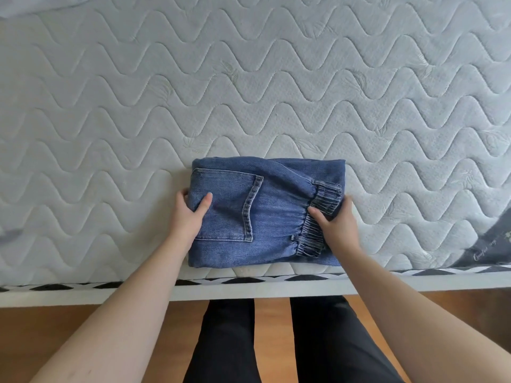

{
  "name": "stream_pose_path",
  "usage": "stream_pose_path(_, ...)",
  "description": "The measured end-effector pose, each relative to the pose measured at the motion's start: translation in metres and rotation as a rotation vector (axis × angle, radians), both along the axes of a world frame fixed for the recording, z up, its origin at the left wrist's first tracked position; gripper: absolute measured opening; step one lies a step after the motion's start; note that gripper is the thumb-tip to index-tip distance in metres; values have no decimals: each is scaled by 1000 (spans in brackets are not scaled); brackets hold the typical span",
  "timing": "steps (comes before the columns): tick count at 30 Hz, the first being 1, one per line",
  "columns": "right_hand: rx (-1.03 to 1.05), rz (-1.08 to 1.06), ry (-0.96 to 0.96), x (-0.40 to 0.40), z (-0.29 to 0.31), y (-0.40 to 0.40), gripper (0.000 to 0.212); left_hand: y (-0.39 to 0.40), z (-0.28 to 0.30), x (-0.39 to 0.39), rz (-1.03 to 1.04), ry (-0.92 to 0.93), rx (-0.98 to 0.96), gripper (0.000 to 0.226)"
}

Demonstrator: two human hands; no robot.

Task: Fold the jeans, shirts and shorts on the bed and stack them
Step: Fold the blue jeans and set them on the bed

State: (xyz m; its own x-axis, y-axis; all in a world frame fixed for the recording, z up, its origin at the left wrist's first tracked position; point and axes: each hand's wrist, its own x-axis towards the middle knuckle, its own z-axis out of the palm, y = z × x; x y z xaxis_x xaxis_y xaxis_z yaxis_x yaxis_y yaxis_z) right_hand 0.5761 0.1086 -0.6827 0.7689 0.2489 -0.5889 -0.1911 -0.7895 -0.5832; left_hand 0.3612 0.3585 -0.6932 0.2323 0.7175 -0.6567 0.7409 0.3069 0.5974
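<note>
A pair of blue jeans (265,214) lies folded into a compact rectangle near the front edge of the bed, back pocket up and elastic waistband at the right. My left hand (190,214) grips the bundle's left edge, thumb on top and fingers underneath. At the right edge, my right hand (336,219) holds the waistband side, thumb pressed on the gathered elastic. No shirts or shorts are visible.
The quilted grey-white mattress (249,78) fills the view beyond the jeans. A crumpled pale fabric (16,6) shows at the far left corner. The mattress's black-and-white trimmed edge (83,286) runs along the front; below it are my dark-trousered legs (276,341) on a wooden floor.
</note>
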Motion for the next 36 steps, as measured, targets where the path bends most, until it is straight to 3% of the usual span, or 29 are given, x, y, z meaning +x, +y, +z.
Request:
stream_pose_path(2, -32, 30, -98, -3, 3, -2, 87, 0, 7, -1, -104, 17, 122, 61)
stream_pose_path(4, -86, 128, -288, -4, 9, -2, 95, 2, 17, 1, -254, 5, 407, 57)
stream_pose_path(7, 1, 449, -555, 0, 19, 15, 77, 12, 29, 22, -580, -92, 849, 42)
stream_pose_path(9, 69, 682, -689, 4, 21, 36, 66, 15, 32, 45, -776, -174, 938, 41)
stream_pose_path(12, 38, 908, -692, 7, 17, 67, 56, 9, 33, 77, -1024, -182, 906, 46)
stream_pose_path(15, -31, 914, -656, 10, 14, 78, 41, 3, 30, 93, -1176, -168, 796, 49)
stream_pose_path(19, -107, 851, -549, 16, 12, 87, 31, 5, 27, 99, -1231, -99, 754, 53)
stream_pose_path(24, -33, 598, -429, 28, 17, 91, 25, 8, 28, 106, -1194, -120, 784, 26)
stream_pose_path(27, -51, 502, -337, 33, 19, 89, 25, 5, 27, 116, -1164, -41, 681, 30)
stream_pose_path(32, -195, 482, -466, 33, 17, 78, 27, 0, 20, 136, -1040, 112, 610, 19)
stream_pose_path(36, -119, 447, -493, 28, 15, 61, 26, -4, 13, 135, -976, 117, 645, 22)
